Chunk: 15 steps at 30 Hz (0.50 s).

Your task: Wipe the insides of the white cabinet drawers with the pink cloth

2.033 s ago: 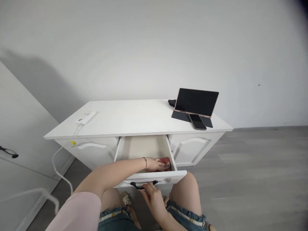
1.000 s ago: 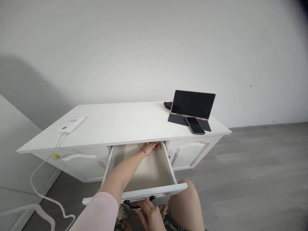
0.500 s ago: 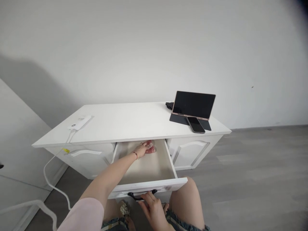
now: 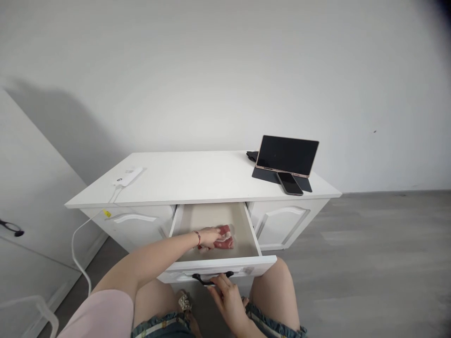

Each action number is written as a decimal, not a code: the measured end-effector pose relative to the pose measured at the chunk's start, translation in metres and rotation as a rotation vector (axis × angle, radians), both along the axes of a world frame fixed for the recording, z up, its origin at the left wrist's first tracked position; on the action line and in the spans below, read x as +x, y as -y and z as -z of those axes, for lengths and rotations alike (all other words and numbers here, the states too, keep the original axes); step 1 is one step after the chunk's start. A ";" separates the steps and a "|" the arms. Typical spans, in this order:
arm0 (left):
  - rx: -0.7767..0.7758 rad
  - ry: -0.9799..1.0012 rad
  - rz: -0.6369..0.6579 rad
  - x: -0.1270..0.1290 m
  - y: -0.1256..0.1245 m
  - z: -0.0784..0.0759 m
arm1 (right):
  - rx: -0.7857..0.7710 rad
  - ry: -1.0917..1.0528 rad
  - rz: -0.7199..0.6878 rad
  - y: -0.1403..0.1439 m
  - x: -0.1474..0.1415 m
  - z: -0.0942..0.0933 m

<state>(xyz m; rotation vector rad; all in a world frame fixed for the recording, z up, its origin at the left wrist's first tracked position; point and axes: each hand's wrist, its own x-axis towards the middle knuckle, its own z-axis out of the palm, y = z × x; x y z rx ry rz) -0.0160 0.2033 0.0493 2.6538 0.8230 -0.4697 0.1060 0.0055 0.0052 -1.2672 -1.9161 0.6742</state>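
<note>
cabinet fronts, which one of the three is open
The middle drawer: it is pulled out, with the left hand on a red cloth inside. The left door and right door are shut.

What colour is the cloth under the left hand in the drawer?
Red with pale patches. The cloth lies under the left hand inside the drawer; the head view shows it best.

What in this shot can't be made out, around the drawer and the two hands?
Head view only:
- Red cloth: partly under the left hand; its full shape is hidden.
- Drawer rear: hidden under the cabinet top.
- Black handle: its middle is covered by the right hand fingers; the grip is unclear.
- White device on top: markings too small to read.
</note>
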 end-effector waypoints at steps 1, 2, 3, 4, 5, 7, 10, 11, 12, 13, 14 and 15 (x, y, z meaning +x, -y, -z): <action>0.013 -0.017 0.040 0.002 0.004 -0.001 | 0.003 0.000 -0.001 0.000 0.000 0.000; 0.025 -0.031 0.081 0.003 0.008 -0.001 | 0.004 0.000 -0.002 0.000 0.000 0.001; 0.032 -0.041 0.121 0.005 0.012 -0.002 | 0.004 0.000 -0.003 0.000 0.000 0.002; 0.032 -0.045 0.152 0.007 0.015 -0.002 | 0.002 -0.001 -0.003 0.001 0.000 0.002; 0.029 -0.045 0.181 0.009 0.018 -0.001 | -0.001 -0.002 -0.002 0.001 0.000 0.003; 0.012 -0.036 0.226 0.012 0.022 0.001 | -0.009 -0.005 -0.001 0.002 -0.001 0.005; -0.020 0.002 0.264 0.013 0.024 0.006 | -0.014 -0.008 0.003 0.003 -0.002 0.009; -0.027 0.013 0.275 0.013 0.024 0.007 | -0.013 -0.008 0.005 0.003 -0.002 0.009; -0.028 0.017 0.285 0.013 0.024 0.008 | -0.011 -0.006 0.008 0.003 -0.002 0.010; -0.025 0.015 0.296 0.012 0.023 0.008 | -0.010 -0.004 0.009 0.003 -0.002 0.010; -0.021 0.007 0.306 0.012 0.023 0.008 | -0.007 -0.003 0.011 0.002 -0.002 0.010; -0.016 -0.002 0.313 0.011 0.021 0.007 | -0.007 -0.002 0.012 0.002 -0.002 0.010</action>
